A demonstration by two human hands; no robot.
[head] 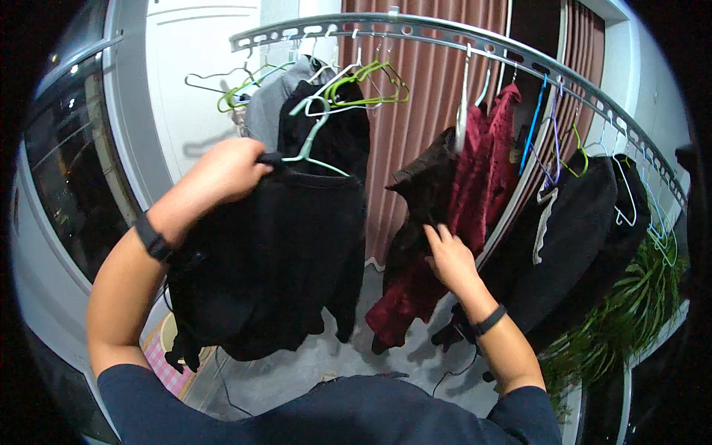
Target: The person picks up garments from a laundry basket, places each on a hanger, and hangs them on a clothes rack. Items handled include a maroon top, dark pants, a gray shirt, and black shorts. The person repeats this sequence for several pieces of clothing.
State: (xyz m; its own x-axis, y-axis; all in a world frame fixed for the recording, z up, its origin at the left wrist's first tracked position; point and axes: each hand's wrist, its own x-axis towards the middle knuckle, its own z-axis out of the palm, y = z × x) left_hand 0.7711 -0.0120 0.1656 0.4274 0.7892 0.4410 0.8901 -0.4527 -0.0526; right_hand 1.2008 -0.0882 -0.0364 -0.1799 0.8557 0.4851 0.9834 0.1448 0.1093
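Observation:
My left hand (236, 169) grips the shoulder of a black long-sleeved top (278, 256), which hangs below it at the left. A pale green plastic hanger (311, 151) sits in the top's neckline, its hook upward; whether the hook touches the rail cannot be told. At the right, my right hand (451, 258), fingers spread, is beside a dark brown garment (423, 194) and touches or nearly touches it. A dark red garment (489, 150) hangs just behind, close to the brown one. Both wrists wear black bands.
A curved-looking metal clothes rail (434, 33) crosses overhead. Green hangers (367, 83), a grey garment (267, 105), a blue hanger (534, 125), a purple hanger (556, 133) and black garments (573, 222) hang from it. A pink curtain (423, 83) stands behind, a leafy plant (639, 300) at right, cables on the floor (311, 372).

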